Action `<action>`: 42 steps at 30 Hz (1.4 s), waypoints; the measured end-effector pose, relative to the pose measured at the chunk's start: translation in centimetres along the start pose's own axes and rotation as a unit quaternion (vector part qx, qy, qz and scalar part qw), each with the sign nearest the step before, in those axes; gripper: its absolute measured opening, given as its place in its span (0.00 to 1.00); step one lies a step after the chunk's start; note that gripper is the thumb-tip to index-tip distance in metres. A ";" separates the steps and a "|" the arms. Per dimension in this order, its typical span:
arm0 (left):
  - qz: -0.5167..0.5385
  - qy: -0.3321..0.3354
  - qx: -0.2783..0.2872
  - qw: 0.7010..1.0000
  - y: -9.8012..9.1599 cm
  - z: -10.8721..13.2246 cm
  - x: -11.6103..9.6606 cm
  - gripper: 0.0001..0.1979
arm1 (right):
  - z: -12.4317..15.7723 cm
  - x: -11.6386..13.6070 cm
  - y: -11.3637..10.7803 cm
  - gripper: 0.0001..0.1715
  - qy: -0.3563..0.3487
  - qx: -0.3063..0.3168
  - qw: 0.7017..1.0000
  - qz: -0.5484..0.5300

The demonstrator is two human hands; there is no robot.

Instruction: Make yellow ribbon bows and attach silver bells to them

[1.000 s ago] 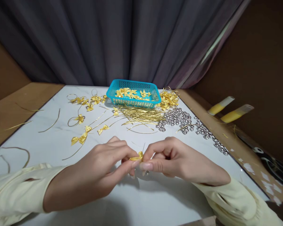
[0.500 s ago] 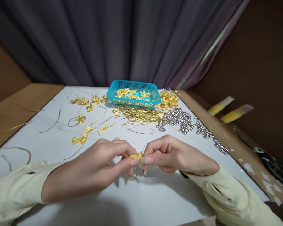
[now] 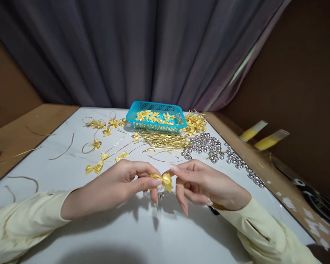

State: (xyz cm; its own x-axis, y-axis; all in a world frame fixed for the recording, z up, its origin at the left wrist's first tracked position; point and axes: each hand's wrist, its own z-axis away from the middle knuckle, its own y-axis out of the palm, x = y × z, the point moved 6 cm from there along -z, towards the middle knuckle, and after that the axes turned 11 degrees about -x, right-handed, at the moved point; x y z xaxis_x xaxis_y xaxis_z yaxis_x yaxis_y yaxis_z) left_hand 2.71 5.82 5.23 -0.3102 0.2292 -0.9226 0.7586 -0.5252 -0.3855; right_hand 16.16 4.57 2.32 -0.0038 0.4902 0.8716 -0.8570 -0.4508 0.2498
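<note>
My left hand pinches a yellow satin ribbon bow between thumb and fingers, above the middle of the white board. One loop of the bow faces right, free of the fingertips. Below it hangs a small silver bead. My right hand is close at the bow's right side. Its thumb and index finger are pressed together over the bow's top edge, while the other fingers curve down apart. What lies between those fingertips is too small to make out.
A blue basket holding yellow bows stands at the back. Gold cords lie before it, silver beads to the right, and a bow pile beside it. Threaded bows and loose cords lie left. Two yellow-filled tubes rest right.
The bow has turned so that its right loop shows. My right thumb and index finger have risen to its top edge, and the other right fingers have spread downward. My left hand still pinches it.
</note>
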 end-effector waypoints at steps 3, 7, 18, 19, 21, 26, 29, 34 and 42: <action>0.027 -0.025 0.011 0.999 0.2 -0.1 0.4 0.11 | -0.3 0.1 -0.2 0.17 -0.029 -0.029 0.999 -0.014; 0.008 -0.022 0.005 1.000 0.2 -0.1 0.4 0.13 | -0.6 0.3 -0.2 0.14 -0.070 -0.070 0.995 -0.014; -0.080 0.085 -0.028 0.993 0.4 0.2 -0.4 0.12 | -1.1 0.2 -0.4 0.07 -0.117 -0.134 0.981 -0.072; -0.085 0.107 -0.031 0.990 0.5 0.3 -0.5 0.12 | -1.3 0.2 -0.5 0.06 -0.117 -0.137 0.980 -0.084; -0.093 0.164 -0.043 0.981 0.6 0.5 -0.9 0.11 | -1.6 0.0 -0.6 0.05 -0.120 -0.145 0.977 -0.103; -0.116 0.307 -0.060 0.943 1.0 1.7 -1.9 0.09 | -2.0 0.7 -1.9 0.07 -0.161 -0.202 0.960 -0.104; -0.121 0.342 -0.055 0.930 1.1 2.1 -2.3 0.09 | -1.9 1.9 -3.0 0.08 -0.206 -0.244 0.942 -0.103; -0.098 0.326 -0.055 0.939 0.8 2.0 -2.7 0.09 | -2.1 3.3 -4.9 0.08 -0.250 -0.279 0.921 -0.107; -0.063 0.248 -0.025 0.966 0.5 1.8 -2.9 0.09 | -3.4 3.4 -8.9 0.07 -0.266 -0.314 0.906 -0.103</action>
State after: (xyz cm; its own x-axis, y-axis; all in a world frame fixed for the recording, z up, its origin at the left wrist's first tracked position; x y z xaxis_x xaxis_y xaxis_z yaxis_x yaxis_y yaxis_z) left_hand 2.98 3.42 7.66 -0.0985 0.6602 -0.7446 0.7636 -0.4296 -0.4820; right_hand 21.97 12.82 1.66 0.2949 0.0110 0.9555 -0.9362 0.2033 0.2866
